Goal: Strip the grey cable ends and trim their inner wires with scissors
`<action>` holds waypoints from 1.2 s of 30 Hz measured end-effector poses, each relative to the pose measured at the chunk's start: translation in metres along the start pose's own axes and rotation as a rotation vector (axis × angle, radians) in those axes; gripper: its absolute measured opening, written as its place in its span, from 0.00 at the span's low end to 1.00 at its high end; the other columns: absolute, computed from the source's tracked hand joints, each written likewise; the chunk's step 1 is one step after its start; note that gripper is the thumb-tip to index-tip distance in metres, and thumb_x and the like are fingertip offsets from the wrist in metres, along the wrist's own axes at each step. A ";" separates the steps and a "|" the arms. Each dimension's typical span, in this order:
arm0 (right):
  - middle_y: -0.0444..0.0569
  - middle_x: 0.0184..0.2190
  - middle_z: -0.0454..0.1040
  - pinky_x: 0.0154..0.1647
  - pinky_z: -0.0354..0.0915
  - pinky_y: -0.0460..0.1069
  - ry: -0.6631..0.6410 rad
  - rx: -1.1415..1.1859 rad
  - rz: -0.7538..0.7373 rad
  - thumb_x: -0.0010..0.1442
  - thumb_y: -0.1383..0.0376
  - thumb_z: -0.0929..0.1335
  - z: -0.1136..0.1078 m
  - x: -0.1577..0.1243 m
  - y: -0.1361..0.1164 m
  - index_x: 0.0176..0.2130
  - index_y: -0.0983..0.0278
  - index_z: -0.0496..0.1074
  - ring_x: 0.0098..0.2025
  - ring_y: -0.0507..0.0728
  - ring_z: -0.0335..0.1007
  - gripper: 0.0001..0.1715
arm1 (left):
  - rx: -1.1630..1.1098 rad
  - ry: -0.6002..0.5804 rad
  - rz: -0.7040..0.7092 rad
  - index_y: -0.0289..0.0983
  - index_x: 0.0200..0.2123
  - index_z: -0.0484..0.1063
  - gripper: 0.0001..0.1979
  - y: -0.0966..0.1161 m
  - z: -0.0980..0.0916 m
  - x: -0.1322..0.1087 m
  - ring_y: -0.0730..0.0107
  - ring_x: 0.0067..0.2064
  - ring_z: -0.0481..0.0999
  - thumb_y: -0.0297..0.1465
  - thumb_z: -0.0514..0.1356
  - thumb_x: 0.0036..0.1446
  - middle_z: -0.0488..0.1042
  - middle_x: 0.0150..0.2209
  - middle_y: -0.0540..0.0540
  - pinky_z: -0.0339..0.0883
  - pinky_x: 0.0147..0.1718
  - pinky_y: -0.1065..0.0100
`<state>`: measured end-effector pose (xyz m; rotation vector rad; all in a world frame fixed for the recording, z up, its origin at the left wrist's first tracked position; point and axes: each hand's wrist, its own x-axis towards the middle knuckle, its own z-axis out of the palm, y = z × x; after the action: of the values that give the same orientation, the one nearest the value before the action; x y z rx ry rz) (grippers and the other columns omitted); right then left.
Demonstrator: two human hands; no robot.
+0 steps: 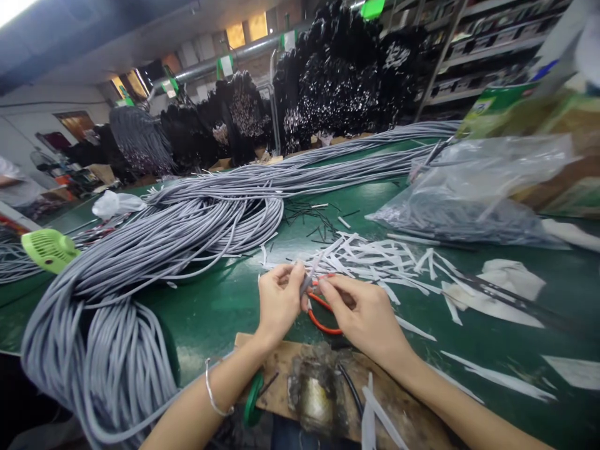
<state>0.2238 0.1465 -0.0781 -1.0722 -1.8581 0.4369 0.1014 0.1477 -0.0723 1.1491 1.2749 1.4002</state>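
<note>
Near the centre of the frame, the left hand (280, 297) is pinching a grey cable (306, 285); whether the right hand (364, 309), just beside it, is gripping anything, I cannot tell. Between them an orange loop (322, 327) is showing; white strips (375, 257) are lying behind.

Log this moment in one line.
left hand: pinching grey piece | right hand: beside orange loop, grip unclear | beyond: white strips | left side: grey cable bundle
</note>
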 end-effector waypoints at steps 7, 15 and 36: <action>0.43 0.14 0.65 0.18 0.54 0.44 0.009 0.034 0.098 0.56 0.62 0.59 -0.003 0.007 0.004 0.19 0.65 0.67 0.16 0.49 0.58 0.19 | 0.073 -0.126 0.049 0.34 0.19 0.65 0.14 0.004 0.000 -0.010 0.82 0.16 0.55 0.38 0.58 0.46 0.60 0.15 0.54 0.50 0.15 0.76; 0.43 0.18 0.64 0.15 0.55 0.43 0.144 0.432 0.342 0.54 0.55 0.61 -0.011 0.013 0.009 0.24 0.65 0.67 0.17 0.48 0.57 0.17 | -0.098 -0.363 -0.282 0.30 0.17 0.71 0.19 0.010 -0.005 -0.002 0.86 0.14 0.46 0.43 0.60 0.40 0.55 0.14 0.54 0.36 0.14 0.75; 0.40 0.14 0.57 0.14 0.48 0.44 0.020 0.570 0.217 0.56 0.51 0.62 -0.013 0.005 -0.004 0.26 0.64 0.67 0.14 0.47 0.49 0.21 | -0.306 -0.327 -0.412 0.32 0.20 0.66 0.17 0.000 0.001 0.002 0.86 0.07 0.50 0.42 0.62 0.42 0.65 0.11 0.53 0.36 0.07 0.78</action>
<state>0.2315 0.1470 -0.0663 -0.8740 -1.4662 1.0084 0.1021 0.1498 -0.0718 0.8091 0.9562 1.0085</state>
